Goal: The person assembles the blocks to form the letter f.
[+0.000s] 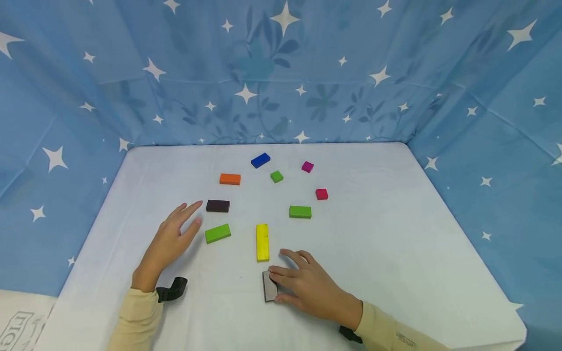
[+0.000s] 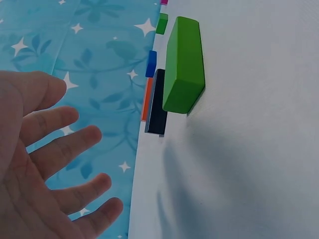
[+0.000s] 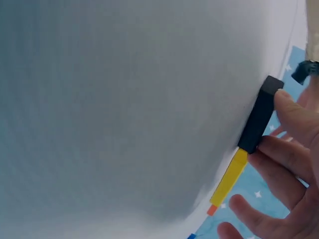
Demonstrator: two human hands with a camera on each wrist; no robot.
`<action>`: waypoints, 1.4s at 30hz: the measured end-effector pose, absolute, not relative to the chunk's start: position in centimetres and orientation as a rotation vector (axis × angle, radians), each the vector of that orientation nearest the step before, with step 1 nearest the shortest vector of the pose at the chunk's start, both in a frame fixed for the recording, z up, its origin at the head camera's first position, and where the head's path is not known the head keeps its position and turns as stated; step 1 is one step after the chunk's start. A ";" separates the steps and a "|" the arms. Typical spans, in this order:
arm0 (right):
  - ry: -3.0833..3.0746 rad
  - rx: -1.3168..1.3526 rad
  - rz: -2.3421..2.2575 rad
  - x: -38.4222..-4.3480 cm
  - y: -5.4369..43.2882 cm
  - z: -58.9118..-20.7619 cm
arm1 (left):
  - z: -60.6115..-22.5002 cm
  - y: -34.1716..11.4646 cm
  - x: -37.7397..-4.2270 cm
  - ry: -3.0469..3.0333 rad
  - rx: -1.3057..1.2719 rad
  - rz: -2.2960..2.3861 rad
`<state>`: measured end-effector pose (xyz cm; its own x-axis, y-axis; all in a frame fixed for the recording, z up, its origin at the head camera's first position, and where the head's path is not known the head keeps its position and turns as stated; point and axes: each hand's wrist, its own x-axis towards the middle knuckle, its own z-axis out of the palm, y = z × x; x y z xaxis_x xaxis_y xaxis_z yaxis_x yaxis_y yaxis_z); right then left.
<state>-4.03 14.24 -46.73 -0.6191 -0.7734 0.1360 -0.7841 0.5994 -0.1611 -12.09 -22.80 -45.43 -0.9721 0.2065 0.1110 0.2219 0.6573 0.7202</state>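
The right hand is pinching a grey-topped, black-sided rectangular block between thumb and fingers, toward the near side of a white cloth-covered table. A bright yellow, elongated rectangular block is lying just beyond it. The left hand is hovering, its fingers spread wide, near a light-green rectangular block and a dark-brown rectangular block. Farther back, an orange rectangular block and a blue rectangular block are lying apart.

curtain: blue, white-star, darker-leaf print | table: white | held block: grey top, black sides | long block: yellow | sleeves: beige
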 end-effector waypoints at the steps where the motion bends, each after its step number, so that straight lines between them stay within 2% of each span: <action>1: -2.771 1.353 0.282 -4.2 14.1 -46.6 | -45.4 -22.8 -12.2 -2.840 -0.372 -1.236; 13: -2.618 1.419 0.028 -5.6 13.2 -46.2 | -45.5 -22.2 -13.4 -2.821 -0.404 -1.230; 42: -2.582 1.431 0.063 -5.7 12.4 -46.8 | -45.3 -22.1 -14.6 -2.900 -0.354 -1.218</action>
<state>-5.70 12.44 -46.81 -0.5169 -0.8359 0.1845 -0.8440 0.5337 0.0536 -14.64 -22.10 -45.26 -0.9747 0.2142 0.0643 0.1959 0.6790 0.7075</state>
